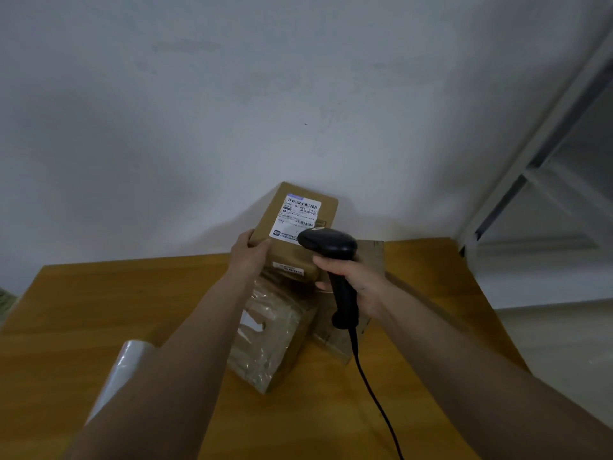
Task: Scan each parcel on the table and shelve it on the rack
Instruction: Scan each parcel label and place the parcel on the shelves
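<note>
The left hand [251,252] grips the brown parcel [296,212] by its lower left corner, tilted up above the bench [99,310], label [298,215] facing the person. The right hand [353,280] grips the scanner [328,244], whose head overlaps the label's lower edge. Drawing it back a little should expose the barcode. Other parcels [272,333] crowd beneath; the rack [530,161] stands to the right, open bench between.

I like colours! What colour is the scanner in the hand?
Black: the barcode scanner and its cable, held by the right hand, head view.
</note>
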### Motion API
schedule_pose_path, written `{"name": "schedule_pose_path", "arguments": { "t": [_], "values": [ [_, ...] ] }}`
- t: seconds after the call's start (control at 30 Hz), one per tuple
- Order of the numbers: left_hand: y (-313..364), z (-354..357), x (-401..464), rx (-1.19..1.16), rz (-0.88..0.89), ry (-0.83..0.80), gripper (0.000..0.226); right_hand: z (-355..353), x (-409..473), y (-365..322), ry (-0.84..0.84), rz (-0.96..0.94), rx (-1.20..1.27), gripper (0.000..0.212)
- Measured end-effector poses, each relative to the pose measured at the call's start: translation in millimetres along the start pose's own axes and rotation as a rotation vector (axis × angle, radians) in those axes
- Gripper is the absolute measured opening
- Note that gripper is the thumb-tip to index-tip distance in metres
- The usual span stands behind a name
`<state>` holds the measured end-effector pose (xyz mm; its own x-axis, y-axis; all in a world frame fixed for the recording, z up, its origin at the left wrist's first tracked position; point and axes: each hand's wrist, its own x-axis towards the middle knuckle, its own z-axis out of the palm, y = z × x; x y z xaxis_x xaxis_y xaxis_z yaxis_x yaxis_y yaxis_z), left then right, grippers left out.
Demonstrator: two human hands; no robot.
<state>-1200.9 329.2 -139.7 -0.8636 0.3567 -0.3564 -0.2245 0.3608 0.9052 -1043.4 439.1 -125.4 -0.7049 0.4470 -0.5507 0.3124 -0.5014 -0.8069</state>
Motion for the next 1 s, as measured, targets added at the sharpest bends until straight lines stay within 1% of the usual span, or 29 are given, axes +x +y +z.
{"name": "schedule_pose_path", "arguments": {
  "t": [0.17, 0.27, 0.33, 0.47, 0.53, 0.63, 0.7, 0.77, 0.9, 1.0],
  "values": [
    [2, 10, -16, -0.003, 0.061, -0.028, 0.044, -10, -5, -3, 0.014, -0.071, 0.017, 0.046],
    [8, 21, -35, -0.044, 0.066, -0.048, 0.045, -29, -14, -8, 0.038, -0.158, 0.048, 0.044],
    [11, 31, -51, -0.084, 0.037, -0.065, 0.053, -43, -25, -12, 0.06, -0.188, 0.057, 0.042],
    [7, 55, -87, -0.093, -0.019, -0.124, 0.084, -75, -52, -12, 0.058, -0.269, 0.05, 0.034],
    [1, 70, -111, -0.105, -0.03, -0.16, 0.095, -95, -68, -6, 0.073, -0.293, 0.054, 0.031],
    [-13, 97, -152, -0.129, -0.075, -0.19, 0.091, -130, -94, 6, 0.108, -0.265, 0.065, 0.026],
    [-24, 116, -178, -0.124, -0.107, -0.204, 0.088, -155, -109, 16, 0.122, -0.241, 0.073, 0.031],
    [-35, 135, -202, -0.066, -0.124, -0.207, 0.088, -179, -124, 27, 0.138, -0.228, 0.077, 0.034],
    [-68, 169, -244, -0.095, -0.195, -0.214, 0.079, -222, -154, 58, 0.151, -0.195, 0.047, 0.028],
    [-100, 186, -269, -0.013, -0.236, -0.217, 0.084, -245, -173, 86, 0.155, -0.124, 0.008, 0.026]
  ]
}}
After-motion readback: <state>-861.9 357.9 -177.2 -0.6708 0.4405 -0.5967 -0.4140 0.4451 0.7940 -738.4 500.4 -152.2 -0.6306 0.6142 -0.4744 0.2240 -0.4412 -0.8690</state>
